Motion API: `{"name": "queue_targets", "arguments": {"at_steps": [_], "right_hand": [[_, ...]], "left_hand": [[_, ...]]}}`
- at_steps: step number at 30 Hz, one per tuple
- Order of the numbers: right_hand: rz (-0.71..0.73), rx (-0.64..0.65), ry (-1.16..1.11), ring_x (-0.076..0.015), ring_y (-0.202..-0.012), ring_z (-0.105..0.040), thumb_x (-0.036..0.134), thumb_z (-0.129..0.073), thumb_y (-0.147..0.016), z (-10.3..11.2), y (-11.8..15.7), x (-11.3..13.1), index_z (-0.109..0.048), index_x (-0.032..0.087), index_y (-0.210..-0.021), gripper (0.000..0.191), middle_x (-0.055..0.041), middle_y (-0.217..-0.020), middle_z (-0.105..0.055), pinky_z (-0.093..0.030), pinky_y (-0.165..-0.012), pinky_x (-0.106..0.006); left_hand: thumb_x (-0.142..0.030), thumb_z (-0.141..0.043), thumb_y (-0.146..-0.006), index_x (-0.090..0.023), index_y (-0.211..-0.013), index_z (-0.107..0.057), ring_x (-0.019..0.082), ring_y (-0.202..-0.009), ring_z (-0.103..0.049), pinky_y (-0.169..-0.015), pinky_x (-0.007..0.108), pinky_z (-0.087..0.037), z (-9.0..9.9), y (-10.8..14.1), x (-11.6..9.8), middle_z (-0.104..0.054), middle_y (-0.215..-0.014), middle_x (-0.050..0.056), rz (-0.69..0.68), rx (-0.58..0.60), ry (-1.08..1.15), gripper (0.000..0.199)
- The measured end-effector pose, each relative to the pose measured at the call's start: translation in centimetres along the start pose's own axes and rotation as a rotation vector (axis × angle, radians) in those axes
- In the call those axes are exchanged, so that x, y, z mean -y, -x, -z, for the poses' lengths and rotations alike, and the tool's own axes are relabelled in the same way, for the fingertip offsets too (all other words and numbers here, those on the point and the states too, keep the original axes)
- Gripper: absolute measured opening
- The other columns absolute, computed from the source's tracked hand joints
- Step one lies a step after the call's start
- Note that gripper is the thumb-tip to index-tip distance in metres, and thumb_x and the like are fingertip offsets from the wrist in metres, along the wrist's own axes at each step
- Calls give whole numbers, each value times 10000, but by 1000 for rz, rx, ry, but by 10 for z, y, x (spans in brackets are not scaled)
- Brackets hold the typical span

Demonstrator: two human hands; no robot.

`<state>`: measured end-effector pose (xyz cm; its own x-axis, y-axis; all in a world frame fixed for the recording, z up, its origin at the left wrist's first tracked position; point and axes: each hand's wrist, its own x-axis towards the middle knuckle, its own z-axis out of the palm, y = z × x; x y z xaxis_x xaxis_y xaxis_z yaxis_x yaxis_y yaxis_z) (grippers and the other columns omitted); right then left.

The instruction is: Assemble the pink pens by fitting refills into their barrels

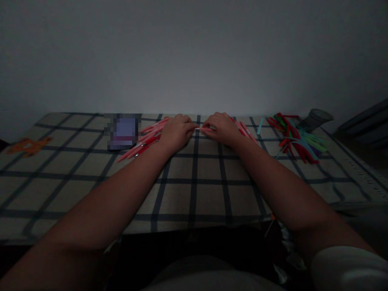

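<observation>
Pale clothing (209, 281) is recorded at the bottom edge, nearest the camera, before a table spread with a checked tablecloth (209, 198). At far left, an orange animal-like figure (29, 146) is noted on the cloth, well apart from the work. Next, a dark-edged rectangular object (123, 131) is found pixelated; its nature cannot be determined. Just beside it, a loose fan of pink and red pens (149, 141) is partly covered by the left hand (178, 130), so access from the near side is judged obstructed by that arm. The left fingertips are pinched at the white end of a slim pink pen (208, 129), located between both hands; whether that end is a separate piece cannot be told. Its pink barrel is gripped between thumb and fingers of the right hand (222, 127). The pen is judged light, stiff and smooth, apt to roll or slip; hold is best taken mid-barrel, with the thin tip spared sideways force. Beyond the right hand, further pens (248, 132) are partly hidden. Farther right, a pale blue strip (260, 125), a tangled heap of coloured strips (293, 139), judged soft, and a tilted dark cup (317, 118) are noted.
</observation>
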<state>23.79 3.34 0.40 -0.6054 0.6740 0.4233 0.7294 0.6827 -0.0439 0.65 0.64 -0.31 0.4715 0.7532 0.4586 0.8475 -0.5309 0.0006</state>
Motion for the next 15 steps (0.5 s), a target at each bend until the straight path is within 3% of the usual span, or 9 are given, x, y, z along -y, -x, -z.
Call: {"name": "queue_targets", "arguments": {"at_steps": [15], "right_hand": [[27,-8,-3,-293,-1073,-611,428,-634,-1080,-5,0,-2,-799,205,-1044,280,-122,-1077,-798,-373,-926,-390]], "left_hand": [[-277,-568,-1059,-262,-1265,-842,293,-1097,-658,-924,439,-513,0,0,0,-783,-1165,110,-17,-4,19,343]]}}
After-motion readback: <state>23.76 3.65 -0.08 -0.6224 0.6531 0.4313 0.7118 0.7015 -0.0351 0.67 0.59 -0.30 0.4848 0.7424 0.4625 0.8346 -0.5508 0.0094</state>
